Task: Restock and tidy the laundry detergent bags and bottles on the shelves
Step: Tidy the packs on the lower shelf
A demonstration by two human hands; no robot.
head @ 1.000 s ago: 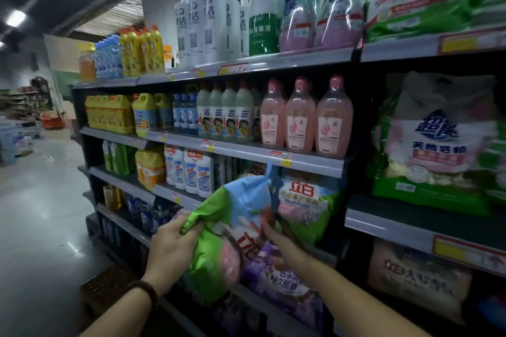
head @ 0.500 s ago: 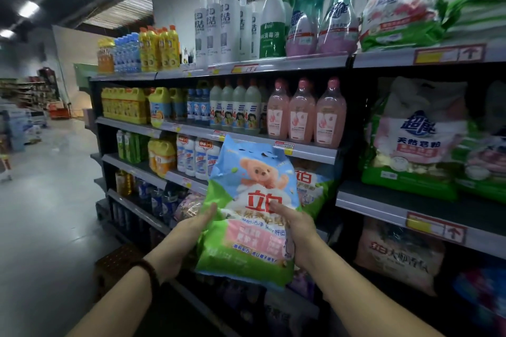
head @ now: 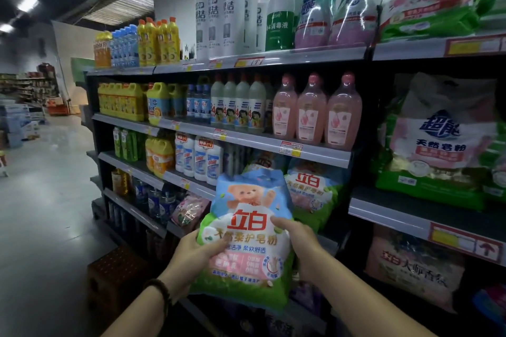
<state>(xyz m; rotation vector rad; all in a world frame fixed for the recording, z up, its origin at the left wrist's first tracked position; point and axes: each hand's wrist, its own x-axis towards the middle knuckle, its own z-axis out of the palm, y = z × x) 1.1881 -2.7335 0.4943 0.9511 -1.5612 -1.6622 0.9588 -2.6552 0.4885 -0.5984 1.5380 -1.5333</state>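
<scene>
Left hand (head: 195, 253) and right hand (head: 299, 243), each grip curled round a side, hold the detergent bag (head: 246, 216) upright before the shelf edge (head: 178, 179) (aisle floor (head: 49, 200) open leftward); a matching bag (head: 313, 191) stands behind.

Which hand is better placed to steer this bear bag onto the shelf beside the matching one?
Probably the right hand: it grips the bear bag on the side nearest the matching bag; the left hand holds the far side.

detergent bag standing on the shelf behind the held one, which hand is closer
Right. The right hand grips the held bag at its right edge, just below the shelved detergent bag; the left hand grips the opposite edge, farther away.
</scene>
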